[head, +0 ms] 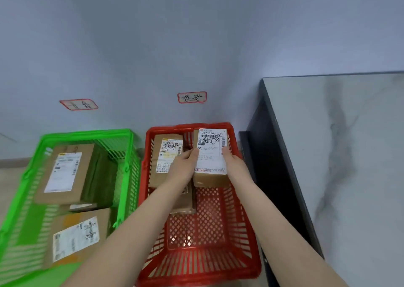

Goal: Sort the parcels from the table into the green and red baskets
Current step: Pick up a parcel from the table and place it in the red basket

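- The left hand point(185, 163) and the right hand point(232, 161) grip one brown parcel point(211, 155) from either side, fingers curled over its labelled top
- This parcel is at the far right corner of the red basket point(196, 265); I cannot tell if it rests on the bottom
- A second labelled parcel point(161, 146) lies just left of it
- The green basket point(87, 132) alongside holds a far box point(65, 173) and a near box point(76, 236)
- A marbled surface point(349, 155) stands to the right

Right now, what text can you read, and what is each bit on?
"502-6203 024": label on the held parcel.
"东安", handwritten, as far as I can tell: wall sign above the red basket.
Left wall sign: blurred.
Other labels: too small or blurred.
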